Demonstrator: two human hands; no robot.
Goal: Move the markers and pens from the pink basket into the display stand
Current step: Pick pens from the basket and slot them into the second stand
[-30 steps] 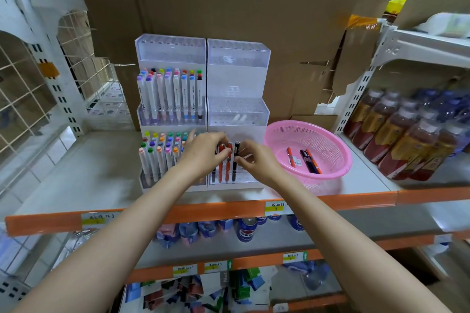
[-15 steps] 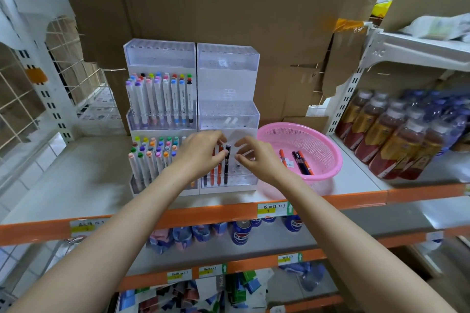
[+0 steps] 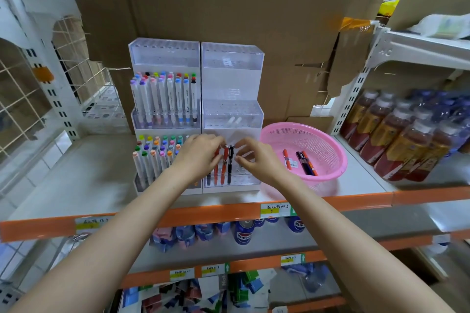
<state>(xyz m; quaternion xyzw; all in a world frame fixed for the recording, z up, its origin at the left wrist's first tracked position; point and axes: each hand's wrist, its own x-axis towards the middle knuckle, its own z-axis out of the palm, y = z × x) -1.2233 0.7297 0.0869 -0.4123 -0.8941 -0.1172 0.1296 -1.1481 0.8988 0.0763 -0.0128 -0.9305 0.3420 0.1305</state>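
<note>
Pink mesh basket [image 3: 321,148], clear plastic stand [image 3: 232,59], left fingers [image 3: 212,144] at pens [image 3: 225,160], grip unclear, right fingers [image 3: 246,145] loose

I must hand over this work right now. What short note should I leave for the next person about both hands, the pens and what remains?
Left hand: fingers at the orange pens in the lowest tier of the right clear plastic display stand; a grip is not clear.
Right hand: loosely curled beside the black pen, holding nothing.
Done: several orange and black pens stand in that tier; coloured markers fill the left stand.
Left: a few orange and black pens lie in the round pink plastic basket; move them into the stand.
</note>
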